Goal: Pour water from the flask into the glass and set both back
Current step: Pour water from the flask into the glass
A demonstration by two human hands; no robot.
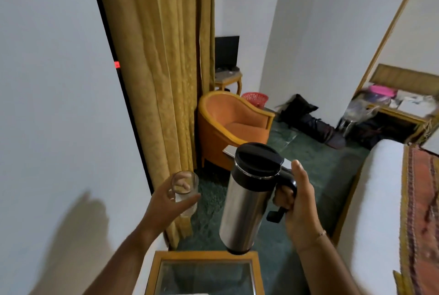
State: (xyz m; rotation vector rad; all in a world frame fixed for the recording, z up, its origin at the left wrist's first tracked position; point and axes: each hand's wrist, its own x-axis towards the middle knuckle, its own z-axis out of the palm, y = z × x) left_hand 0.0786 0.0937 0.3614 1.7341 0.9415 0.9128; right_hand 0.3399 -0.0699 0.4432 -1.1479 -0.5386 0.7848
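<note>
Both things are lifted in the air above the glass-topped worktop (204, 255). The left hand (166, 202) is wrapped around the clear drinking glass (184, 191), fingers curled behind it and the thumb across its front. The right hand (298, 202) grips the black handle of the steel flask (244, 199), with the thumb raised free above the handle. The flask stands almost upright, tilted a little, and its black lid looks closed, so I judge that pouring has not begun. Whether the glass already holds water I cannot tell, because the glass is blurred. To do this step well, the person should bring the spout side of the lid close over the rim of the glass, open or press the lid if it needs this, then tilt the flask slowly while the left hand keeps the glass level and steady. It is better to pour over the worktop than over the green carpet (308, 159). No brand, label or readable writing shows on the flask or the glass.
</note>
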